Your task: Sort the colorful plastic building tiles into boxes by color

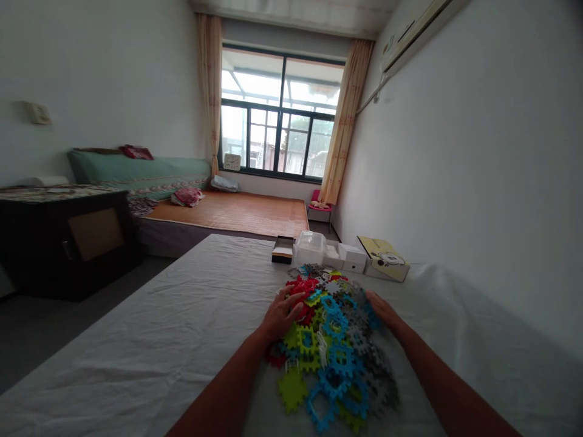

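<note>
A loose heap of flat plastic toy pieces with toothed edges (334,325) lies on the white-covered table, in red, blue, lime green and grey. My left hand (280,312) rests against the left side of the heap, its fingers spread over the red pieces (304,290). On the opposite side, my right hand (382,309) touches the edge near the grey pieces (359,328), fingers stretched forward and partly out of sight. Neither hand grips a piece. Nearest my body are a lime green piece (292,389) and blue frame-shaped pieces (322,408).
Behind the heap stand a black open box (282,250), a clear plastic container (310,247), white boxes (351,258) and a yellow box (385,260). The table's white cloth (182,321) is wrinkled. A bed (246,209) and a dark cabinet (68,243) are beyond the table.
</note>
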Demonstrator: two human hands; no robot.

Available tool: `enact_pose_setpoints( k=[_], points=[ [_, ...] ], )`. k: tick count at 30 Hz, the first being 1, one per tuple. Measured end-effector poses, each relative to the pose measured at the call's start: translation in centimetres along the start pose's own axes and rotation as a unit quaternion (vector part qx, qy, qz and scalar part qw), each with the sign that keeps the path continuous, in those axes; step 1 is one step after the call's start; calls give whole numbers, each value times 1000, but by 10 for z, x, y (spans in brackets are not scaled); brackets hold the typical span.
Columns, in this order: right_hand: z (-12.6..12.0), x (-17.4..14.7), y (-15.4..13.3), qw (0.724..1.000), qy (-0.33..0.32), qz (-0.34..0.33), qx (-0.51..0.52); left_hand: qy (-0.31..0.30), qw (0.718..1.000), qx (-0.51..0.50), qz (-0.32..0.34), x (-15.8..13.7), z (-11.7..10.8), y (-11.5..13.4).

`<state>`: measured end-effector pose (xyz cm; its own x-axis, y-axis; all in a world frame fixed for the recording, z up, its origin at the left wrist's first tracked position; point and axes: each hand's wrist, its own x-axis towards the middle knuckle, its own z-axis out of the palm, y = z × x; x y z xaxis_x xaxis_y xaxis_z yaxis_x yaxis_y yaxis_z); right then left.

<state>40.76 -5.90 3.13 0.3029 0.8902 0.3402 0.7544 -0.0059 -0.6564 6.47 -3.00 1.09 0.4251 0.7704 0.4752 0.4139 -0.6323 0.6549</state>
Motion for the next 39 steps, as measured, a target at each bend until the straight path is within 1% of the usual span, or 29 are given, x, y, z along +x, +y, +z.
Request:
enact_pose_setpoints(
  k=[2,4,5,6,8,10,11,13,15,17,19,21,24,26,30,33,36,39],
  points=[
    [6,-6,-9,998,-43,-32,32,-2,1000,-7,4,1,-1,4],
    [7,-11,-17,990,-81,-59,95,7,1000,-25,-1,2,-1,5],
    [5,-12,-18,985,-88,-67,133,14,999,-34,-9,3,-1,5],
    [2,-13,-16,981,-82,-68,165,22,999,-40,-19,3,0,5],
    [-2,-12,-1,981,-25,-51,184,35,998,-42,-36,5,2,1],
    [-2,-10,22,989,32,-23,139,40,998,-37,-41,6,3,-2],
    [0,-9,35,993,44,-10,112,39,998,-34,-42,6,4,-4],
    [5,-8,55,997,35,-1,70,32,998,-30,-47,7,4,-5],
    [12,-7,65,999,21,-11,45,22,998,-24,-58,9,4,-3],
    [17,-8,66,999,24,-19,13,16,997,-17,-69,10,3,2],
    [20,-10,60,999,24,-21,-18,12,997,-10,-79,12,2,6],
    [21,-12,53,999,1,-38,-33,7,996,-3,-85,13,2,7],
    [21,-15,43,994,-51,-90,-24,8,997,2,-81,14,6,3],
    [21,-16,38,993,-58,-107,3,25,997,0,-74,13,12,0],
    [21,-16,33,994,-34,-82,66,53,997,4,-58,10,27,5],
    [18,-14,38,994,-28,-60,85,44,998,22,-49,7,33,14],
    [14,-11,50,996,-5,-25,90,40,998,23,-43,6,31,18],
    [8,-8,64,996,26,7,80,45,998,19,-51,6,24,16]
  ],
)
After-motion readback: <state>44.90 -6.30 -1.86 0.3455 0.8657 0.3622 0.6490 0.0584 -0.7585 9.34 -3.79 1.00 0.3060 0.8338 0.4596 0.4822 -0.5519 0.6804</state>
